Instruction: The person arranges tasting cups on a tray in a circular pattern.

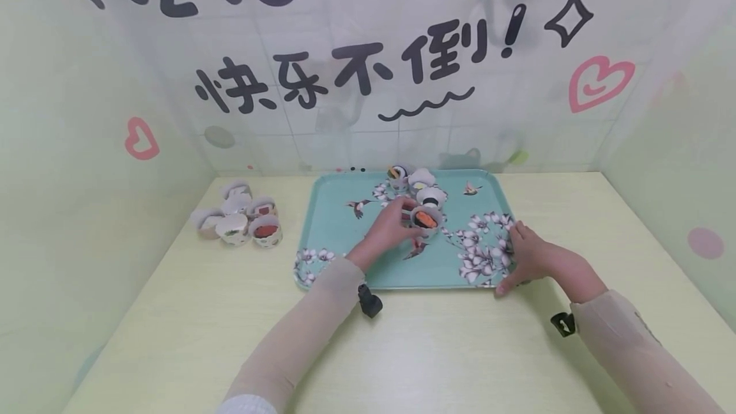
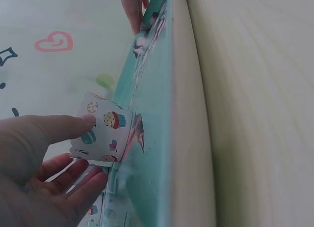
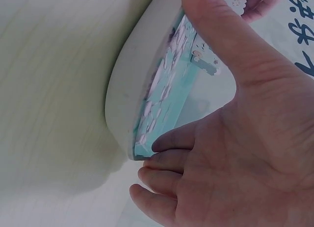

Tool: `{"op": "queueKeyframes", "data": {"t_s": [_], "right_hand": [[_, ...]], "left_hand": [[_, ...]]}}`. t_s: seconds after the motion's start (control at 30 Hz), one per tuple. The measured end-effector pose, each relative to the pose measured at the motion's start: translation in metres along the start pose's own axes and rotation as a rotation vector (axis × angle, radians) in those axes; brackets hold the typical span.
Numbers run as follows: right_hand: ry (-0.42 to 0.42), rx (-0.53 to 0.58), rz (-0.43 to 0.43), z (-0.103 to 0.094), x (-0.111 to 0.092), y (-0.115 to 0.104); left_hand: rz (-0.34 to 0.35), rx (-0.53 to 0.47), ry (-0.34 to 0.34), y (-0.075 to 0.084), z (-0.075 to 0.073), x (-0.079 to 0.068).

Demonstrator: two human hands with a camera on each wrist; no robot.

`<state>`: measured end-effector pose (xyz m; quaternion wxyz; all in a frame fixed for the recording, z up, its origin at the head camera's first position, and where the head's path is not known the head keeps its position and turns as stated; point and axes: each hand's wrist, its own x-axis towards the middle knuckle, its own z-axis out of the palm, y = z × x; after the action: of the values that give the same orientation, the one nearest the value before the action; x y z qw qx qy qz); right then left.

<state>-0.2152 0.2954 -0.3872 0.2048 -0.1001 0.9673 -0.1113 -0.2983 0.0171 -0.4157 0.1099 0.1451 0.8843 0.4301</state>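
Observation:
My left hand (image 1: 391, 229) holds a paper baking cup (image 1: 427, 220) with an orange sushi-like piece inside, low over the tray. In the left wrist view, my thumb lies against the cup's cupcake-printed side (image 2: 105, 128), with the other fingers spread below it. The teal tray (image 1: 345, 235) has flowers and birds printed on it. At its front right corner rests my right hand (image 1: 531, 257), thumb at the front rim and fingertips on the right rim. In the right wrist view, those fingers (image 3: 167, 160) are loosely bent against the rim.
Behind the held cup, several more filled paper cups (image 1: 421, 180) stand in a line on the tray. To the tray's left, another cluster of cups (image 1: 232, 229) sits on the pale wooden table (image 1: 402, 344). A translucent printed curtain (image 1: 322, 139) closes off the back.

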Motion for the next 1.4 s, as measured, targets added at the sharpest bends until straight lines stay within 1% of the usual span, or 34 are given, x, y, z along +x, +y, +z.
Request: {"op": "queueKeyframes", "data": {"t_s": [0.17,0.4,0.63,0.73,0.9,1.17,1.4], "right_hand": [[0.000,-0.003,-0.006,0.000,0.000,0.001],[0.000,0.001,-0.006,0.001,0.001,0.002],[-0.001,0.016,0.005,0.003,0.002,0.005],[-0.001,0.014,0.008,0.003,0.002,0.005],[0.001,0.001,0.003,0.003,0.003,0.005],[0.008,-0.003,0.000,0.003,0.003,0.004],[0.003,-0.021,0.002,0.004,0.004,0.004]], "left_hand": [[0.009,-0.009,0.008,-0.001,-0.005,-0.004],[-0.015,-0.013,0.043,-0.002,-0.012,-0.009],[-0.015,-0.035,0.064,-0.004,-0.021,-0.014],[-0.017,-0.058,0.069,-0.004,-0.026,-0.016],[-0.010,-0.069,0.091,-0.006,-0.035,-0.022],[0.025,-0.090,0.128,-0.015,-0.052,-0.032],[0.011,-0.108,0.151,-0.025,-0.069,-0.041]]}}
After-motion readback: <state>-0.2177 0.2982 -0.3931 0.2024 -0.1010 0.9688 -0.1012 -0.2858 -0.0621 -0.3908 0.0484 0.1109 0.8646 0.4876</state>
